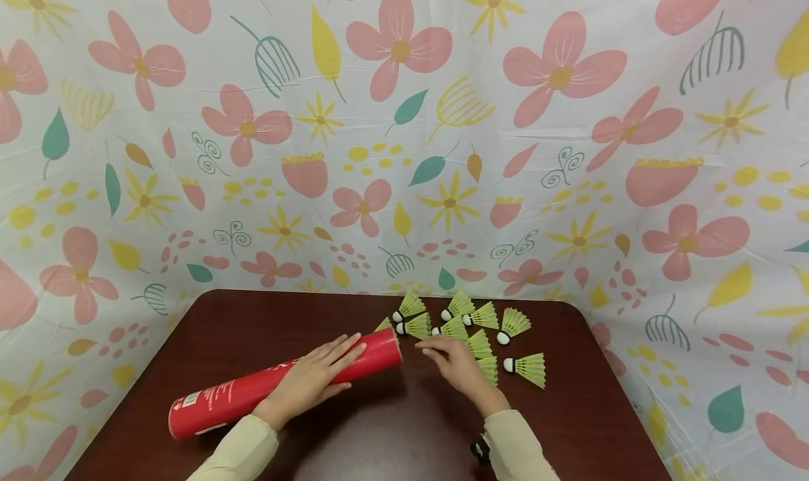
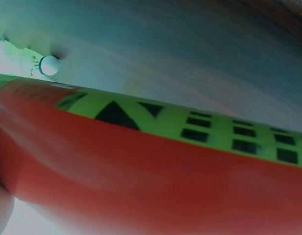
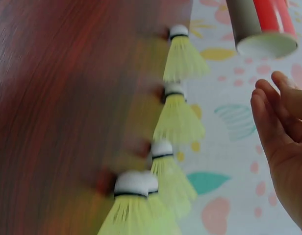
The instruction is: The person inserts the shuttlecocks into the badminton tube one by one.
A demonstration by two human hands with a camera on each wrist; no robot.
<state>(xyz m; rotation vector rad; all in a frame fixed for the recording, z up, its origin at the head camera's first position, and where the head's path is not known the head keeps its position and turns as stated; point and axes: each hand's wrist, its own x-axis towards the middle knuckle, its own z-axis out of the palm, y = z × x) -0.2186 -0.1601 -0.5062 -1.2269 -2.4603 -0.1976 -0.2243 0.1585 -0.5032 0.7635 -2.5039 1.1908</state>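
Note:
My left hand (image 1: 310, 383) grips a red shuttlecock tube (image 1: 221, 400) from above, thumb on the near side and fingers over the top. The tube lies slanted, its right end farther back. In the left wrist view the tube's red wall (image 2: 156, 186) fills the lower part, with a green and black patterned band. My right hand (image 1: 458, 365) is just right of the tube's end, fingers loosely bent and holding nothing. The right wrist view shows the tube's pale round end (image 3: 268, 45) a little apart from the fingertips (image 3: 281, 78).
Several yellow-green shuttlecocks with white heads lie on the dark brown table (image 1: 430, 425) behind and right of my right hand, one shuttlecock (image 1: 527, 369) standing off at the right. A flower-patterned cloth (image 1: 404, 151) hangs behind the table. A small black device (image 1: 480, 449) is at my right wrist.

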